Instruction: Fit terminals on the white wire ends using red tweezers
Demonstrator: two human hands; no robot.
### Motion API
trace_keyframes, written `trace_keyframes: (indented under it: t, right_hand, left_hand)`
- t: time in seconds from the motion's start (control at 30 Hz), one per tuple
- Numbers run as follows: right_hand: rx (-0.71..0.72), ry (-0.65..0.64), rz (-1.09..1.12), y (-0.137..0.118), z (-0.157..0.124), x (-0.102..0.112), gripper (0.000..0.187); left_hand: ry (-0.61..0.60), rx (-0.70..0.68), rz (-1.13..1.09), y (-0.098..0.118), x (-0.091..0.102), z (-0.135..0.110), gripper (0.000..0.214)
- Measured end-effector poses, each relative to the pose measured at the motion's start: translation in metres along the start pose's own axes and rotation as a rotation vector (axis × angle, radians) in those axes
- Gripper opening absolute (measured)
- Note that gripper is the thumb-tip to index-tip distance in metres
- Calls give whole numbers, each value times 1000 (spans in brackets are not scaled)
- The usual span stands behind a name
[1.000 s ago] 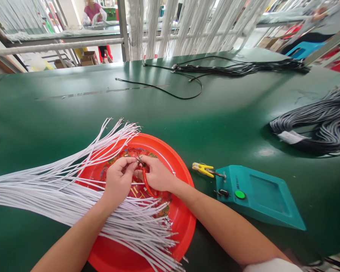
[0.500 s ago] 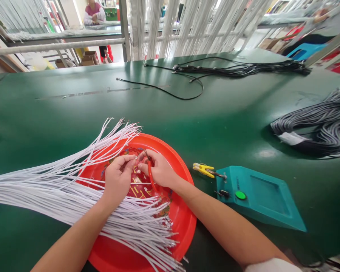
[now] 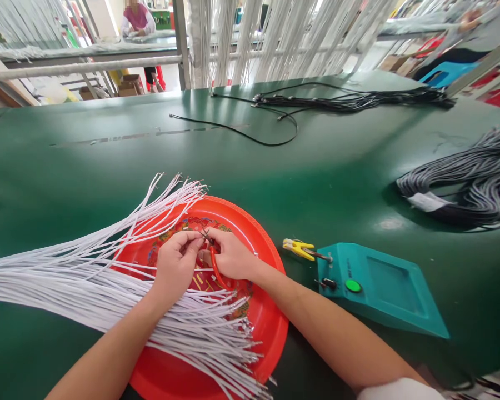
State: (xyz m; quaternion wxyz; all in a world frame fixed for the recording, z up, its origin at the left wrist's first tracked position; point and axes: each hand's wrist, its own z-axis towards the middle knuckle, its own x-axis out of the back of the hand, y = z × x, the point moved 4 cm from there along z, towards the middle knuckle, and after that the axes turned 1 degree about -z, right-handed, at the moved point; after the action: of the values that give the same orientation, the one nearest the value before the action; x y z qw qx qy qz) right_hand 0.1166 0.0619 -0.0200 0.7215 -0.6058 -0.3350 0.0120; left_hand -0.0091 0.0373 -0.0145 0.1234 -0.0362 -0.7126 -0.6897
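My right hand [image 3: 229, 254] is closed around small scissors with red-orange handles [image 3: 219, 273]. Their dark blades point up and left, close to my left fingertips. My left hand [image 3: 175, 261] pinches a white cable near its end; the end itself is too small to make out between the fingers. Both hands are over a red round tray [image 3: 270, 278] with a printed floral pattern. White cables [image 3: 87, 291] come in from the left in two bunches. One fans out across the tray below my left wrist, the other [image 3: 150, 219] rests over its upper left rim.
Right of the tray stands a teal tester box [image 3: 383, 289] with a green button and a yellow clip [image 3: 299, 249]. A coiled grey cable bundle [image 3: 462, 183] lies farther right. Black cables [image 3: 350, 101] stretch along the green table's [image 3: 120, 161] far side. A person [image 3: 138, 22] sits beyond.
The scissors have turned in my right hand, so their blades now lean left toward my left fingertips. My right hand has shifted slightly down. The left hand is almost still.
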Motion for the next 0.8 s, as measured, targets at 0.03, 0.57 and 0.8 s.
trace_keyframes:
  t: [0.03, 0.57, 0.8]
  right_hand:
    - [-10, -9, 12, 0, 0, 0, 8]
    - [-98, 318, 648, 9, 6, 16, 24]
    - [-56, 311, 702, 3, 4, 16, 28]
  left_hand:
    - [-5, -5, 6, 0, 0, 0, 16]
    - [94, -18, -6, 6, 4, 0, 17]
    - [100, -22, -12, 9, 3, -1, 17]
